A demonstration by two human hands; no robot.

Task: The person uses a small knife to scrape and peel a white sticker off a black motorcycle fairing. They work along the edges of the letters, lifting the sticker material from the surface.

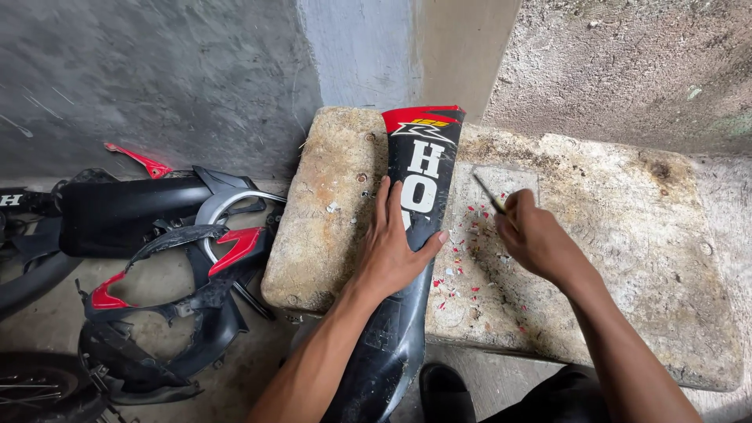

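Observation:
A long black motorcycle body panel [427,149] with a red top and white lettering lies lengthwise on a worn concrete slab [627,258]. My left hand [392,243] rests flat on the panel's middle, fingers spread, pressing it down. To the right of the panel, my right hand [533,235] is closed around a thin metal blade-like tool [487,192] whose tip points up and left toward the panel's edge. Small red and white flakes [470,258] lie scattered on the slab between the two hands.
A pile of black and red motorcycle fairing pieces [180,266] lies on the floor at left, with a tyre [39,388] at the bottom left corner. Concrete walls [157,78] stand behind. A black shoe [446,392] shows below the slab.

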